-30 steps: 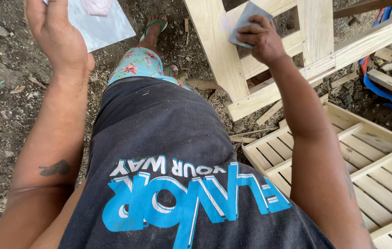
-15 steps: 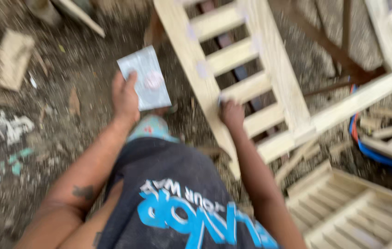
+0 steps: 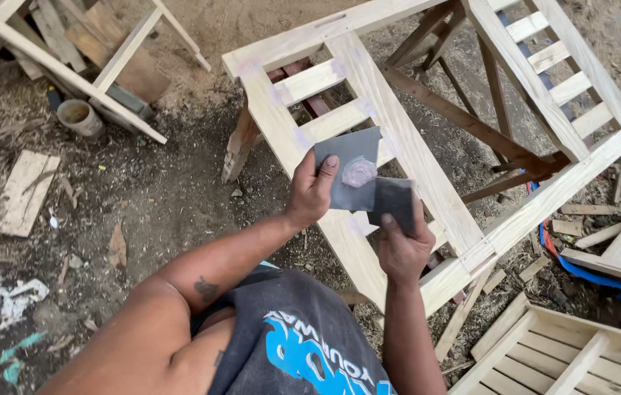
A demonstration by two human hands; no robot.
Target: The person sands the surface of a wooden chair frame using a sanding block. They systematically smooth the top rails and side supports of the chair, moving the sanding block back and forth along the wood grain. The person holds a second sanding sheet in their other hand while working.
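Right hand point(image 3: 400, 252) came off the pale slatted wooden frame point(image 3: 391, 139); I see its grip clamped on dark scraper point(image 3: 392, 202), left hand point(image 3: 312, 192) pinching grey putty-daubed square sheet point(image 3: 350, 168) flat as palette.

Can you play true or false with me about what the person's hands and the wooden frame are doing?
1. The left hand holds a flat grey sheet with a pale blob on it. True.
2. The right hand holds a hammer. False: it holds a small dark flat piece.
3. The wooden slatted frame lies under both hands. True.
4. The ground is clean tiled floor. False: it is dirt strewn with wood scraps.
5. A small round pot sits at upper left. True.
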